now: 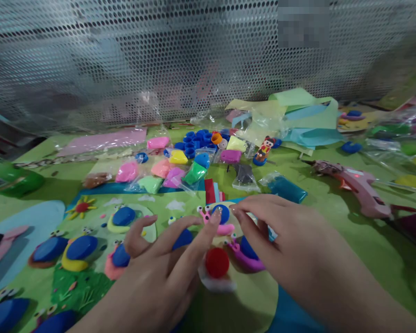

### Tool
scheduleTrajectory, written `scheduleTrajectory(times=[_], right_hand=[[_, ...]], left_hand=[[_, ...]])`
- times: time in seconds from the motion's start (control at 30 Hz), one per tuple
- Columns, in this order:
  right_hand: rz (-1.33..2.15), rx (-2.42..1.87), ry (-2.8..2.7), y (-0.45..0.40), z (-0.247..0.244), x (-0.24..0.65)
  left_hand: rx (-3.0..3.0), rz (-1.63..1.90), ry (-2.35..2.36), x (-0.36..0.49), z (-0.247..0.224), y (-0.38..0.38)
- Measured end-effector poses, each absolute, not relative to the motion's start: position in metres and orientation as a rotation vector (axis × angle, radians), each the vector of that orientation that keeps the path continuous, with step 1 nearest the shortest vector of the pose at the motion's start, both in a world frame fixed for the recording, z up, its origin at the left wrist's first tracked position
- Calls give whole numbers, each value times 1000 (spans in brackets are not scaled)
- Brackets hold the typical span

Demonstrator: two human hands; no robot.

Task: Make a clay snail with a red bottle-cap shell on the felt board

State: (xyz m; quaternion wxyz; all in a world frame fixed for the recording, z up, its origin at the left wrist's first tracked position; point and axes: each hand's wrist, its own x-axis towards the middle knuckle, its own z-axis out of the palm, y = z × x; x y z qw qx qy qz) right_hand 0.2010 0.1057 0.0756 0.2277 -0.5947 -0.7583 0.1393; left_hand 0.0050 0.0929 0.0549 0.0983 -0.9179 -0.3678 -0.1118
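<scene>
Above a picture board with clay snails, my left hand [169, 263] has its fingers spread, the thumb or index tip at the blue shell of a pink snail [225, 228]. My right hand [291, 240] is just right of that shell, thumb and index tip close together; whether something small is between them is too unclear to tell. Below my right fingertips lies a purple snail [247, 256] with a blue shell, partly covered. A red disc on a white base [217, 262] sits between my hands.
Bagged coloured clay [127, 171] and blue caps [194, 141] lie at the back. A pink glue gun [364, 189] rests at the right, near a small doll figure [264, 150]. A green bottle [12, 178] is at the left. A perforated metal panel [180, 60] stands behind.
</scene>
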Motion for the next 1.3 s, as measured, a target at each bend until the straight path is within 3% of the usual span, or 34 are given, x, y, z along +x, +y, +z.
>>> scheduleTrajectory(times=[0.27,0.57,0.87,1.3], right_hand=[[258,-1826,-1988,116,88,215],[201,-2039,-1937,136,84,247],[419,-2004,-2301,130,77,241],[398,-2243,-2377,129,76,239]], left_hand=[[-2434,-795,-1163,-10,70,101],[-2082,-1026,-1255,-31,107,100],[-2053,-1013,-1257,-52,110,110],[-1991,-985,-1418,-65,106,124]])
